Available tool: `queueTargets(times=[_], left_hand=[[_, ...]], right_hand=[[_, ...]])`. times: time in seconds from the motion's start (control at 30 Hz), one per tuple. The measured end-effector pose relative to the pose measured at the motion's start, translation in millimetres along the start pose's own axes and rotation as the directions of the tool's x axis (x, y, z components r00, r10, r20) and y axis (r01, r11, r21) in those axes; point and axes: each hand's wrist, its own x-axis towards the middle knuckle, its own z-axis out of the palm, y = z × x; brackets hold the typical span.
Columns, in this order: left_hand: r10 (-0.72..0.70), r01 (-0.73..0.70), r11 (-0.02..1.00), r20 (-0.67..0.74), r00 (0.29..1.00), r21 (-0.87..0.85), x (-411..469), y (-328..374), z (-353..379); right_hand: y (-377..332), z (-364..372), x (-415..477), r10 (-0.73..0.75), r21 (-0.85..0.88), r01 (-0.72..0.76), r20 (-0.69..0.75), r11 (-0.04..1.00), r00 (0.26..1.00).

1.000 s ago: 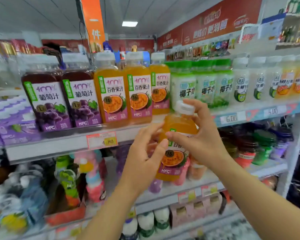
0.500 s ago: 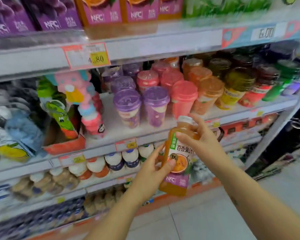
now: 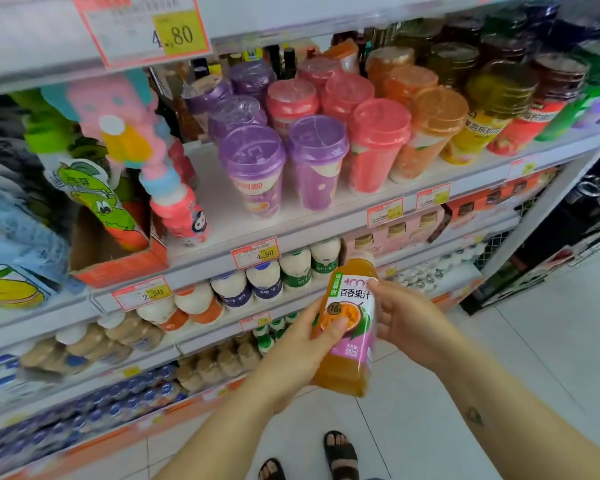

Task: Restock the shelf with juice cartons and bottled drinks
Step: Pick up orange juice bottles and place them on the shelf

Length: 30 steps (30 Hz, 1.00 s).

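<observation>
An orange passion-fruit juice bottle (image 3: 350, 327) with a pink and white label is held upright in front of the lower shelves, over the tiled floor. My left hand (image 3: 300, 355) grips its lower left side, thumb across the label. My right hand (image 3: 407, 323) holds the right side near the shoulder, fingertips on the label's top. The bottle's cap is blurred against the shelf behind it.
The shelf (image 3: 326, 223) above the bottle carries purple, pink and orange lidded cups (image 3: 317, 161). Small white bottles (image 3: 264, 278) line the shelf below. Toy-topped drinks in a cardboard box (image 3: 118, 261) stand at left. Pale floor tiles (image 3: 499, 341) lie at right, sandalled feet at the bottom.
The view has tilted further down and the bottle has come lower, from the top-shelf level to the lower shelves. Both hands have stayed on the bottle.
</observation>
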Motion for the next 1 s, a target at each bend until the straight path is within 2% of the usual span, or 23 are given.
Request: queueTargets(times=[0.13, 0.23, 0.3, 0.37, 0.43, 0.53, 0.6, 0.77, 0.9, 1.0], left_hand=[[0.143, -0.146, 0.955, 0.031, 0.989, 0.260, -10.5, -2.8, -11.2], [0.138, -0.134, 0.949, 0.007, 0.990, 0.287, -19.1, -11.8, -16.0], [0.087, -0.083, 0.985, -0.017, 0.996, 0.149, -27.3, -10.8, -21.0], [-0.055, 0.056, 0.992, 0.015, 0.998, -0.113, -34.7, -6.8, -26.6], [-0.193, 0.222, 0.906, 0.115, 0.974, -0.359, -40.4, -4.6, -31.5], [-0.267, 0.391, 0.743, 0.296, 0.917, -0.543, -47.2, -6.5, -35.5], [-0.246, 0.409, 0.708, 0.341, 0.907, -0.576, -50.0, -9.4, -39.4], [-0.231, 0.399, 0.744, 0.354, 0.906, -0.535, -51.8, -12.9, -53.4], [-0.209, 0.411, 0.683, 0.379, 0.902, -0.603, -56.4, -15.2, -54.9], [-0.176, 0.358, 0.704, 0.338, 0.925, -0.613, -60.2, -11.5, -55.4]], right_hand=[[13.8, 15.8, -2.7, -0.039, -0.044, 0.035, -0.088, 0.998, 0.995], [22.8, 26.8, -9.0, -0.058, -0.079, 0.050, -0.104, 0.996, 0.993], [25.2, 30.0, -12.8, -0.069, -0.045, 0.064, -0.112, 0.997, 0.991], [26.7, 30.5, -15.4, -0.061, 0.034, 0.065, -0.098, 0.997, 0.993], [29.1, 32.2, -17.4, -0.029, 0.125, 0.036, -0.063, 0.992, 0.998], [32.5, 39.8, -21.2, -0.030, 0.193, 0.024, 0.027, 0.981, 0.999], [33.4, 44.8, -22.9, -0.062, 0.171, 0.056, 0.027, 0.984, 0.998], [32.8, 55.5, -23.3, -0.086, 0.100, 0.097, -0.114, 0.990, 0.990], [31.5, 64.8, -26.3, -0.112, -0.014, 0.111, -0.194, 0.994, 0.975], [25.2, 70.6, -31.3, -0.102, -0.070, 0.092, -0.163, 0.993, 0.981]])
